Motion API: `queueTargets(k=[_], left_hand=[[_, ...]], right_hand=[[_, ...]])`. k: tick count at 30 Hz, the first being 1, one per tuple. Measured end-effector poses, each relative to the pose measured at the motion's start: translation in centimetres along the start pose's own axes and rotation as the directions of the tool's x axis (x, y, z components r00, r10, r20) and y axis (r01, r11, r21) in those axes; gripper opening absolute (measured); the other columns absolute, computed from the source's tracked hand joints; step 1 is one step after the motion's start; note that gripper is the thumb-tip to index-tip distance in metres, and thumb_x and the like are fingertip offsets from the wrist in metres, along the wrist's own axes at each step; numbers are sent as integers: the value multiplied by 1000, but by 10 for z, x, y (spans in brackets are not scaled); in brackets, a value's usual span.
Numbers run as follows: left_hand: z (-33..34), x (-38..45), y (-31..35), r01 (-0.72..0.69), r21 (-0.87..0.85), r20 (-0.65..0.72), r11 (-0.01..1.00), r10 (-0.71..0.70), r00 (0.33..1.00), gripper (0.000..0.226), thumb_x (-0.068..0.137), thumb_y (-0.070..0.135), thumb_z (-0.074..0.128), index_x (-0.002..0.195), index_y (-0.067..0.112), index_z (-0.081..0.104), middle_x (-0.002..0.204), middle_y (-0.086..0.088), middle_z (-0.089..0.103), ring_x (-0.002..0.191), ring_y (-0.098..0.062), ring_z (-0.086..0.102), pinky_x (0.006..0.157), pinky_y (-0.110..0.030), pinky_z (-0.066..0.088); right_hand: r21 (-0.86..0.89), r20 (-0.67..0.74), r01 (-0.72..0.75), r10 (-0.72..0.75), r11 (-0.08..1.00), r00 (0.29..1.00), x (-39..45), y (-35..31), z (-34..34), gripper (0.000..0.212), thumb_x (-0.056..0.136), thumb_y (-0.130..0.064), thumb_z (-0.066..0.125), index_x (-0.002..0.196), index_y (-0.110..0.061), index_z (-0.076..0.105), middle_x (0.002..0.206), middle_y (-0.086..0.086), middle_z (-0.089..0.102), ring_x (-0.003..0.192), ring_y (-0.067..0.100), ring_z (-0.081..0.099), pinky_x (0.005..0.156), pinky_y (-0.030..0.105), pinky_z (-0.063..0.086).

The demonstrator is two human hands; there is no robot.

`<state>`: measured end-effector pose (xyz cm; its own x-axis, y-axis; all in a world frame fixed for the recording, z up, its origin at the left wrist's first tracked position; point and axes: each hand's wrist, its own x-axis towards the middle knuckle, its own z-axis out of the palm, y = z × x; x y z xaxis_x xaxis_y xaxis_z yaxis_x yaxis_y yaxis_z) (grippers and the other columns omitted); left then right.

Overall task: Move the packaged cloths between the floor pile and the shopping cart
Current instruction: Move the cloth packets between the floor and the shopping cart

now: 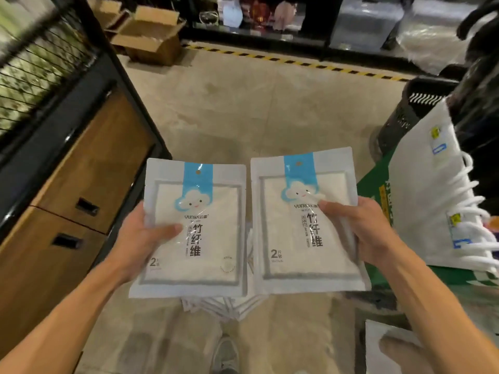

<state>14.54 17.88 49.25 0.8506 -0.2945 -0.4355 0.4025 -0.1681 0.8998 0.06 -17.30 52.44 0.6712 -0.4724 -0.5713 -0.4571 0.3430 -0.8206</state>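
Hands point(140, 233) point(361, 228) grip 2 packs point(199, 255) point(302, 238) — "Yunlei", "2片".

Two cloth packets are sitting side by side in front of the person — the left packet point(189, 233) in the left hand point(140, 236), the right packet point(305, 222) in the right hand point(359, 233). More packets point(216, 306) are lying on the floor point(256, 109) beneath them. A cabinet point(67, 198) is standing to the left, cardboard boxes point(148, 33) behind it — a basket point(405, 112) is sitting far right.

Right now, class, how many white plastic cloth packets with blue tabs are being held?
2 at least: left packet in the left hand, right packet in the right hand. More may be stacked underneath.
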Motion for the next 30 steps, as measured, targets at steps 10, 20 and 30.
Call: queueTargets(k=[10,20,30], left_hand=[[-130,-138,200,-231,-45,-213,972,217,953,98,40,26,100,127,6,59,113,-13,76,96,-32,75,69,-41,64],[-189,-271,277,-393,-15,-400,919,355,845,79,55,0,85,130,1,60,117,-19,73,102,-38,73,74,-43,64],[-146,-456,248,-488,-41,-649,872,348,677,75,49,10,93,119,4,67,110,-16,76,93,-31,76,69,-36,63]], right_hand=[[-53,201,166,-152,985,968,-129,-191,130,18,84,-2,77,101,4,73,86,15,80,68,26,77,55,32,61],[-26,472,259,-216,966,855,-218,-269,206,28,86,-4,77,112,0,67,98,17,80,84,33,79,65,43,66],[-66,747,395,-217,916,628,-294,-270,214,23,83,-5,80,105,-2,73,95,15,80,85,33,79,74,45,64]])
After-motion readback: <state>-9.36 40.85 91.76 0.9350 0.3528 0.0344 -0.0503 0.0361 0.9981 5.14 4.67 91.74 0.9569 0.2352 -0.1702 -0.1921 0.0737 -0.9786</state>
